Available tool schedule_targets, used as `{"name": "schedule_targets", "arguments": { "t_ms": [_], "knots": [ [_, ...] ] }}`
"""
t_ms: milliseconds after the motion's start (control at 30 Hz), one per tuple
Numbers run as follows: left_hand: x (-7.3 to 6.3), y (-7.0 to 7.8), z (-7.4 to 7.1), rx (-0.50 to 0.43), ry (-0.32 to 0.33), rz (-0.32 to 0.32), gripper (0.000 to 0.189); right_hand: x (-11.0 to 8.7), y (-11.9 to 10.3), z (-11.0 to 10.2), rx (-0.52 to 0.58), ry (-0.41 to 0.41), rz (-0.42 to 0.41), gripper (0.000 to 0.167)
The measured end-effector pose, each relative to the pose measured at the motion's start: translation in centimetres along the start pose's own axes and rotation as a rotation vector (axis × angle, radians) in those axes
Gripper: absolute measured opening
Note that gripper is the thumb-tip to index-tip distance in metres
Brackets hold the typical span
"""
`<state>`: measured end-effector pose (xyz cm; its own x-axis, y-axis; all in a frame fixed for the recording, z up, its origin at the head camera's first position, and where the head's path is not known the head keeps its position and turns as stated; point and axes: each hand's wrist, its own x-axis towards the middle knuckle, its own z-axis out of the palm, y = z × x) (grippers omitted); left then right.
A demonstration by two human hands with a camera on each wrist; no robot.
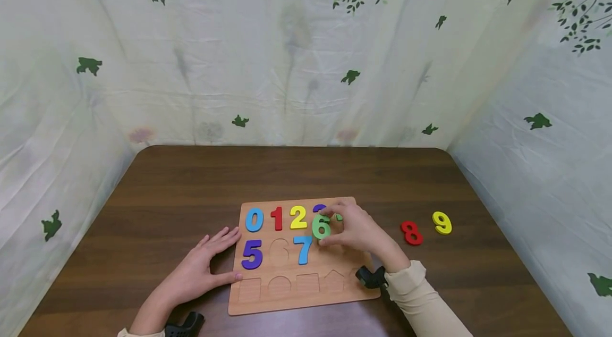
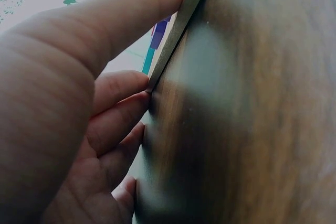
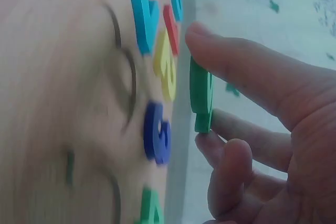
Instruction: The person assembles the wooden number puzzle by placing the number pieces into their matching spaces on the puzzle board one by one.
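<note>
White cloth (image 1: 268, 60) with green leaf shapes is hung behind a brown table (image 1: 191, 177), on which a number board (image 1: 282, 302) is laid.

In the head view, the left hand (image 1: 198, 269) is placed at the board's left edge, fingers extended and thumb rested on its margin, presumably so that the board is steadied. By the right hand (image 1: 356, 228) a green 6 (image 1: 321, 228) is pinched over the board's upper half, right of its middle; it is gripped by its sides, probably so that its face is left upward and its underside free. Along the board's top row a blue 0 (image 1: 248, 220), a red 1 (image 1: 278, 218), a yellow 2 (image 1: 298, 218) and a purple 3 (image 1: 319, 208), partly hidden, are set. Below them on the board, a purple 5 (image 1: 260, 258) and a blue 7 (image 1: 303, 254) are parted by a bare outlined recess (image 1: 279, 252). Off the board's right side, a red 8 (image 1: 411, 233) and a yellow 9 (image 1: 445, 226) are laid, likely within easy reach.

In the left wrist view, the board is seen edge-on, touched by the thumb; nothing is seen gripped.

In the right wrist view, the 6 is clasped between thumb and fingers, apparently clear of the board, on which a green 4 (image 3: 151, 208) is shown beside the 3.
</note>
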<state>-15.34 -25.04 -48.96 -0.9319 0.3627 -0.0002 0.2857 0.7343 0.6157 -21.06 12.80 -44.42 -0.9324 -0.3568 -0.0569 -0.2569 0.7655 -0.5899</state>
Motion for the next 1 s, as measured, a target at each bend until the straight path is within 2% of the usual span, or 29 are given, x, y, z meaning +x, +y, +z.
{"name": "schedule_targets", "arguments": {
  "t_ms": [400, 567, 1000],
  "knots": [
    [0.0, 0.0, 0.0, -0.009, -0.007, -0.003, 0.093, 0.8, -2.5, 2.8, -0.054, -0.066, -0.134, 0.063],
    [0.0, -0.1, 0.0, -0.008, -0.01, -0.004, 0.093, 1.3, -3.6, 3.7, -0.07, -0.105, -0.121, 0.063],
    [0.3, -0.1, 0.1, -0.008, -0.014, 0.002, 0.093, 2.0, -5.0, 5.4, -0.129, -0.115, -0.12, 0.064]
  ]
}}
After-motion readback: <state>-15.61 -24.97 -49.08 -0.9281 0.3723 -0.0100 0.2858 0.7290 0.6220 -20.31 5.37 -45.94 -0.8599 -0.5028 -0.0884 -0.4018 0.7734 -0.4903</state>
